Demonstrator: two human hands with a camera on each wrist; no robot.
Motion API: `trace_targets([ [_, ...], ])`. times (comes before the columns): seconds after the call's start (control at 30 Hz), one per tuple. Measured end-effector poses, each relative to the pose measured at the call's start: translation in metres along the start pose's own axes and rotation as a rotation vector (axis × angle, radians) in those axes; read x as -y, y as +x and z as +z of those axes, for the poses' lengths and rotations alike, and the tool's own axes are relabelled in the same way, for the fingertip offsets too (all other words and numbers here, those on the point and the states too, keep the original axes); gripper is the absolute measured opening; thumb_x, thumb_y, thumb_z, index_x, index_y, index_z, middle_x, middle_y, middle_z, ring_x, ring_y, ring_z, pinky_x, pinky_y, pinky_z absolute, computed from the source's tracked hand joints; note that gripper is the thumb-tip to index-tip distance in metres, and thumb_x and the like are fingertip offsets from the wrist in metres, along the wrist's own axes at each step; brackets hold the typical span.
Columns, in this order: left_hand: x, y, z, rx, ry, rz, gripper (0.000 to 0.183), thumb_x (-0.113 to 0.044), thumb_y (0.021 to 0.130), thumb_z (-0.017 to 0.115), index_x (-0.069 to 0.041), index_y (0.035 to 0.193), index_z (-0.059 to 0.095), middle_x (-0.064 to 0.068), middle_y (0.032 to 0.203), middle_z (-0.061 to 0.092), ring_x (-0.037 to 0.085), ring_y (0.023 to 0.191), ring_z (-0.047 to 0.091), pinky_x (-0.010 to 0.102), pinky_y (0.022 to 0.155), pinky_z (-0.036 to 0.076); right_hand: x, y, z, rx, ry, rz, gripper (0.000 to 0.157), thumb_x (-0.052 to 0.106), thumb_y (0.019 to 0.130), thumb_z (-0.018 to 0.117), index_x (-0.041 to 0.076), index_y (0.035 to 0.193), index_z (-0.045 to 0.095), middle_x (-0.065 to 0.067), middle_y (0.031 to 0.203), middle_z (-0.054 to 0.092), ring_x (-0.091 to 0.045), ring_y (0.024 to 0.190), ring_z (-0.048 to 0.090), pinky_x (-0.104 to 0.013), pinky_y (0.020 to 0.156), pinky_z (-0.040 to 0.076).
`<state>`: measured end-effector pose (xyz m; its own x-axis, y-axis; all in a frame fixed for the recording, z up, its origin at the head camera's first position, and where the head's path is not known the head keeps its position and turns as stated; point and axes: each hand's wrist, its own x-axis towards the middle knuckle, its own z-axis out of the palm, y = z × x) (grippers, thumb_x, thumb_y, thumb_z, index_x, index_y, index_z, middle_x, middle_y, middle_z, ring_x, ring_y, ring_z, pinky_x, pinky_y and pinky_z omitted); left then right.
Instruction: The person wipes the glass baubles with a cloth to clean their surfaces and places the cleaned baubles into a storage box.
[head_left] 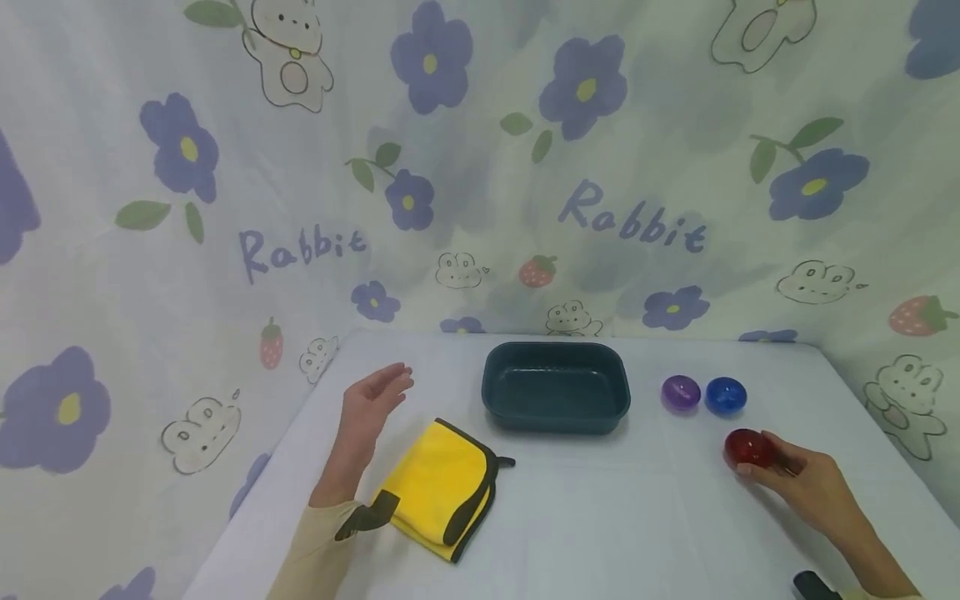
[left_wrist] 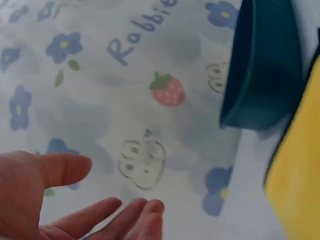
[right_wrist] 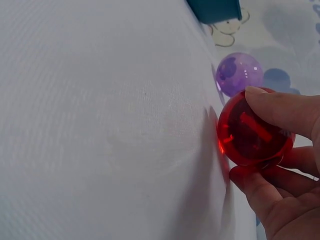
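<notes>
My right hand (head_left: pixel 813 492) pinches a clear red ball (head_left: pixel 748 450) between thumb and fingers, at the right side of the table. In the right wrist view the red ball (right_wrist: pixel 255 131) is close over the white cloth, thumb on top. Beyond it sit a purple ball (head_left: pixel 681 392) and a blue ball (head_left: pixel 726 396), side by side. My left hand (head_left: pixel 369 408) hovers at the left with nothing in it, fingers loosely extended and thumb apart in the left wrist view. Closest to it lies a folded yellow cloth (head_left: pixel 442 483) with dark edging and a small loop.
A dark teal rectangular tub (head_left: pixel 555 418) stands at the back middle of the white-covered table (head_left: pixel 600 517). Behind and around the table hangs a curtain (head_left: pixel 480 167) printed with flowers, rabbits and strawberries.
</notes>
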<state>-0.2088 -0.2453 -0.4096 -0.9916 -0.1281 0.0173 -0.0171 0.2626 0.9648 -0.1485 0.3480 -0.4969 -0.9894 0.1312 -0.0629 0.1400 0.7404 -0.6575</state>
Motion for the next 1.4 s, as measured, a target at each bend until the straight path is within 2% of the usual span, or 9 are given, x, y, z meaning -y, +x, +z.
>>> trace_targets([
  [0.17,0.03,0.002,-0.005,0.055,0.217,-0.11,0.062,-0.037,0.103,0.058,-0.004,0.154,0.046,0.018,0.158,0.049,0.037,0.142,0.052,0.049,0.118,0.042,0.002,0.0,0.0,0.005,0.002,0.019,0.101,0.053,0.088,0.076,-0.015,0.151,0.035,-0.044,0.145,0.043,-0.061,0.13,0.05,-0.048,0.091,0.056],
  [0.33,0.059,-0.01,-0.006,0.133,0.45,-0.197,0.072,-0.043,0.1,0.061,-0.001,0.156,0.041,0.023,0.151,0.055,0.043,0.139,0.053,0.057,0.114,0.044,0.005,0.0,0.001,0.007,-0.001,0.005,0.097,0.048,0.089,0.076,-0.016,0.15,0.035,-0.045,0.145,0.042,-0.062,0.131,0.048,-0.051,0.094,0.052],
  [0.63,0.063,-0.032,0.002,0.225,0.641,-0.221,0.076,-0.043,0.093,0.071,0.004,0.149,0.049,0.028,0.137,0.062,0.044,0.125,0.06,0.059,0.106,0.05,0.006,0.0,0.001,0.024,0.015,0.051,0.101,0.051,0.089,0.076,-0.015,0.152,0.032,-0.045,0.147,0.039,-0.062,0.132,0.045,-0.054,0.097,0.051],
  [0.87,0.061,-0.04,0.004,0.262,0.593,-0.268,0.065,-0.036,0.087,0.079,-0.002,0.139,0.063,0.014,0.124,0.072,0.023,0.101,0.065,0.05,0.098,0.054,0.006,0.0,0.001,0.007,0.007,0.011,0.097,0.047,0.089,0.076,-0.016,0.15,0.036,-0.044,0.146,0.042,-0.061,0.131,0.049,-0.049,0.092,0.056],
  [0.97,0.06,-0.044,0.003,0.262,0.569,-0.276,0.068,-0.035,0.086,0.08,-0.004,0.143,0.06,0.017,0.135,0.068,0.03,0.113,0.066,0.055,0.102,0.052,0.005,0.0,0.002,0.003,-0.002,-0.002,0.096,0.047,0.089,0.077,-0.016,0.15,0.036,-0.044,0.145,0.043,-0.061,0.131,0.05,-0.049,0.092,0.056],
  [1.07,0.059,-0.048,0.002,0.273,0.519,-0.241,0.069,-0.029,0.086,0.08,-0.007,0.146,0.057,0.018,0.145,0.061,0.039,0.129,0.06,0.061,0.108,0.047,0.005,0.0,0.002,-0.005,-0.007,-0.012,0.096,0.046,0.089,0.077,-0.016,0.149,0.037,-0.044,0.145,0.044,-0.061,0.13,0.05,-0.05,0.092,0.055],
  [1.17,0.058,-0.05,0.002,0.29,0.47,-0.199,0.068,-0.026,0.087,0.078,-0.011,0.149,0.055,0.017,0.147,0.061,0.034,0.118,0.065,0.057,0.105,0.05,0.005,0.0,0.002,-0.001,-0.007,-0.012,0.096,0.046,0.089,0.077,-0.016,0.15,0.036,-0.045,0.145,0.043,-0.062,0.13,0.049,-0.052,0.094,0.052],
  [1.3,0.055,-0.05,0.003,0.303,0.422,-0.168,0.069,-0.025,0.089,0.077,-0.015,0.152,0.053,0.017,0.14,0.065,0.018,0.091,0.065,0.042,0.086,0.058,0.006,0.001,0.001,0.011,-0.007,0.002,0.098,0.048,0.089,0.077,-0.015,0.151,0.034,-0.044,0.146,0.042,-0.061,0.131,0.048,-0.053,0.096,0.052],
  [1.4,0.051,-0.05,0.004,0.3,0.391,-0.151,0.068,-0.024,0.089,0.076,-0.015,0.152,0.052,0.018,0.138,0.067,0.017,0.083,0.066,0.035,0.078,0.058,0.007,0.002,0.001,0.019,0.001,0.004,0.098,0.047,0.089,0.077,-0.015,0.151,0.034,-0.044,0.147,0.041,-0.061,0.131,0.048,-0.052,0.095,0.053],
])
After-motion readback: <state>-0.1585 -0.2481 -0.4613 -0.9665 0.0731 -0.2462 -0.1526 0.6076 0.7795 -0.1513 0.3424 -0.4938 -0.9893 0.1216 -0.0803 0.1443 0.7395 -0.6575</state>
